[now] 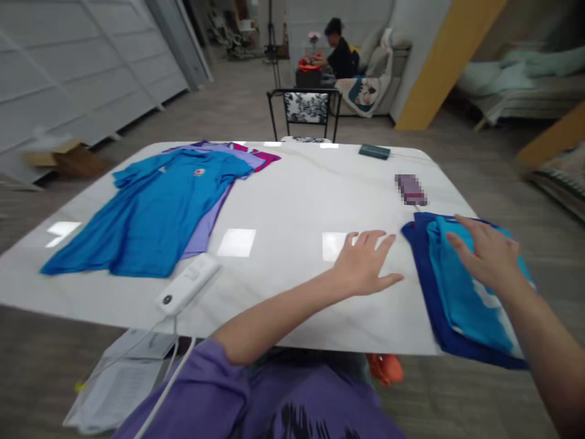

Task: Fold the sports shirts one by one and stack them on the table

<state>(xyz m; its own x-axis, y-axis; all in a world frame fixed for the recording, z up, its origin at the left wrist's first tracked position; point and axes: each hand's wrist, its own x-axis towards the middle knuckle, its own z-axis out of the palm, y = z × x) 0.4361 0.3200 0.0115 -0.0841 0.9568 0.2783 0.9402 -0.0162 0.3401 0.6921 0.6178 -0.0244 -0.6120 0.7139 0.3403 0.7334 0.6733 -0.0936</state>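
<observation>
— Where is each hand, please?

— The left hand point(363, 268) is above the white table point(292, 244), with fingers spread and nothing in it. Whether it touches the surface, I cannot tell. The right hand point(491, 253) is at the bright-blue folded garment point(457, 280), near the right edge. Its fingers are extended and the thumb stands apart, so it seems not to grip the cloth.

— Why would it be so flat?

— In my judgement, an open palm suits a folded pile, because pinching could pull the layers out of order.

— And what is under this garment?

— A dark-blue cloth point(432, 299). It is wider, so it makes a steady base.

— Why is the blue shirt point(155, 213) so far to the left?

— It lies spread over a purple garment point(203, 235) and a striped one point(267, 160), probably because flat shirts need more room. The power strip point(189, 283) is just beside its hem.
</observation>
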